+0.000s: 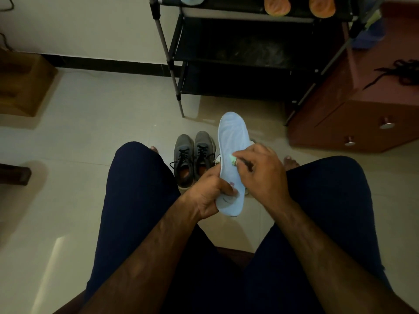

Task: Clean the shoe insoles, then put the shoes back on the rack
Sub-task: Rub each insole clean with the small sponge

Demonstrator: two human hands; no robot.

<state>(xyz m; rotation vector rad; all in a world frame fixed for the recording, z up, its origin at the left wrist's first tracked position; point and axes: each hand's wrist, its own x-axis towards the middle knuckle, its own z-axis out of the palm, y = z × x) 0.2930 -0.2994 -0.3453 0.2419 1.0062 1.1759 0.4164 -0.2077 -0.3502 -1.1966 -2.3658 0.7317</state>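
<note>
Holding the insole by its heel, the left grip curls round it, thumb on top. The right grip pinches a green piece against its middle. Shoes sit on the floor just beyond the left grip. The heel print is unreadable.

Floor – glossy pale tile. Insole – smooth, matt light-blue foam. Shoes – grey mesh cloth. Rack – metal tubes, black fabric shelves.

Dim, murky; floor glare; edges bowed, soft.
</note>
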